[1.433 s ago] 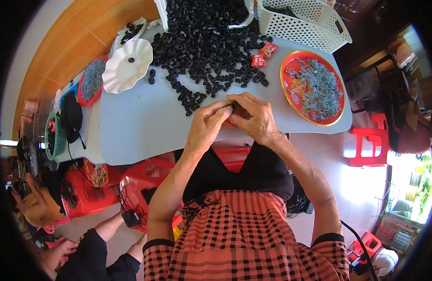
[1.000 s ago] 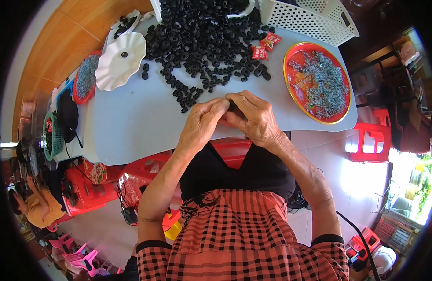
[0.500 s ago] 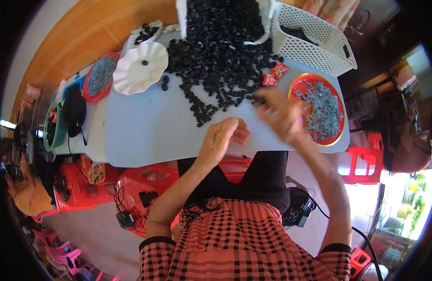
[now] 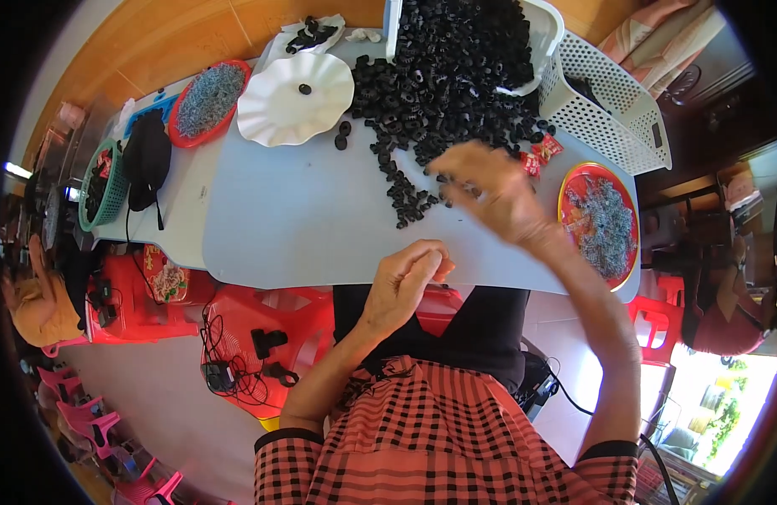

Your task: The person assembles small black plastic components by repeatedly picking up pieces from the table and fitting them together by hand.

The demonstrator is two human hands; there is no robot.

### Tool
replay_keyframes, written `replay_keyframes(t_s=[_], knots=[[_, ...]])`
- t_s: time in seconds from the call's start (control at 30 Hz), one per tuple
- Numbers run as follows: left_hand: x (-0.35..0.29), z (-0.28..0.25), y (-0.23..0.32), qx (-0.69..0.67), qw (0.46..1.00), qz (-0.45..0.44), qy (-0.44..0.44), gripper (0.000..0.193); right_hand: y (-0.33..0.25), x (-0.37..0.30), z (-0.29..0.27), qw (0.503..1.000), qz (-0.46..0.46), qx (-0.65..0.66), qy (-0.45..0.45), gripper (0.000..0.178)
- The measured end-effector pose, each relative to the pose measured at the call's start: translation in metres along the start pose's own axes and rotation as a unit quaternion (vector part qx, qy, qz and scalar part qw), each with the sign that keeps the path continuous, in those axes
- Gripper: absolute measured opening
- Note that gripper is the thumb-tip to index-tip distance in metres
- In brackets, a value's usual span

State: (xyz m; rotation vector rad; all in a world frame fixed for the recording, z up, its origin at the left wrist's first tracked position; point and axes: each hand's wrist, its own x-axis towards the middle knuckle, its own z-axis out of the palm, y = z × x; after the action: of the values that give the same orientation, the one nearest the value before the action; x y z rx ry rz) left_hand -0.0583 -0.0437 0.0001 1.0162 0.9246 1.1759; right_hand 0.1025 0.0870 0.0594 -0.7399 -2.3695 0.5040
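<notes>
Over the table's front edge, my left hand [image 4: 401,286] is closed, its fingers curled inward; whatever they may hold is hidden. My right hand [image 4: 498,198] hovers palm down at the near side of a heap of small black ring-like plastic parts [image 4: 460,109]. Motion smears its fingers, so their grip does not show. The heap spills out of a white bin [image 4: 542,42] onto the pale table [image 4: 279,215]. To the right of my right hand lies a red round tray [image 4: 571,183] of small silvery pieces, with red packets [image 4: 542,153] behind it.
A white scalloped plate [image 4: 275,97] holds one black part. Left of it are a red tray of silvery pieces [image 4: 210,101], a black pouch [image 4: 146,168] and a green basket [image 4: 111,198]. A white perforated basket [image 4: 603,118] stands back right. Red stools [image 4: 245,328] stand below.
My view has shifted, so the table contents appear farther right. My right hand has moved left relative to the red tray, to the heap's near edge. The left hand stays closed, nearer the table's front edge.
</notes>
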Motion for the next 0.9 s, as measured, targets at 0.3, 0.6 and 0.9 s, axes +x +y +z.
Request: replay_keyframes(t_s=[0.3,0.6,0.9], knots=[[0.026,-0.002,0.003,0.052,0.996,0.071,0.032,0.016,0.003,-0.010,0.017,0.991,0.024,-0.124,-0.031,0.026],[0.020,-0.007,0.006,0.069,0.994,0.073,0.033,0.017,-0.017,-0.059,0.021,0.996,0.039,-0.059,0.053,0.021],[0.023,-0.009,0.018,0.143,0.986,0.058,0.054,0.017,-0.025,-0.099,0.025,0.982,0.161,0.034,0.095,0.017]])
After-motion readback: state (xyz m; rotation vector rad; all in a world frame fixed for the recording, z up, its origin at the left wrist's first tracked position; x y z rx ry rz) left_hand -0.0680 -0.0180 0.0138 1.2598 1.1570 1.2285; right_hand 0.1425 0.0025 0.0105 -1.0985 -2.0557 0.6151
